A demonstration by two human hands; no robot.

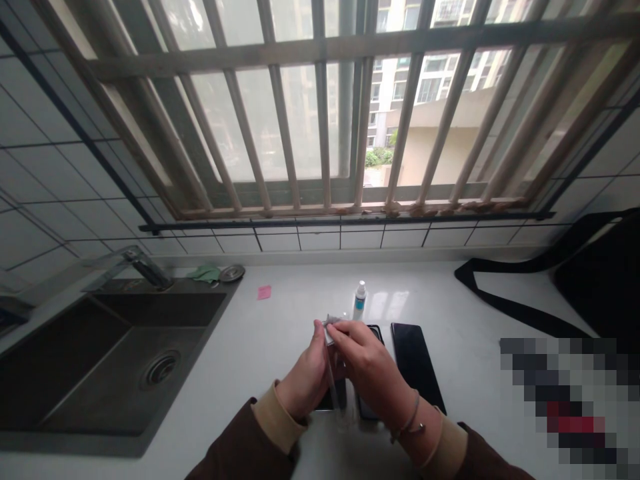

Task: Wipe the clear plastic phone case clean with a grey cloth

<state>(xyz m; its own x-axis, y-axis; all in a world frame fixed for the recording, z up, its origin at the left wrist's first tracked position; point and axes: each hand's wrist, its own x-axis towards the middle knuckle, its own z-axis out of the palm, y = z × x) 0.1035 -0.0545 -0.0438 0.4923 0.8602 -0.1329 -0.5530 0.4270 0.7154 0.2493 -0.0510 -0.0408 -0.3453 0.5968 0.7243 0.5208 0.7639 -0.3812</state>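
Observation:
Close together over the counter, my left hand and my right hand both grip a see-through plastic packet. It hangs down between the palms, and its whitish, crinkled top end is pinched in my fingers. Whether anything is inside cannot be made out. Just beyond the fingers stands a small white bottle with a blue label. A black phone lies flat to the right of my right hand. Partly hidden under that hand is a second dark phone-like slab. Another dark flat piece shows below my left hand.
To the left is a dark sink with a faucet. A green cloth, a metal drain strainer and a pink paper note lie nearby. A black bag with its strap sits at right. A barred window rises behind.

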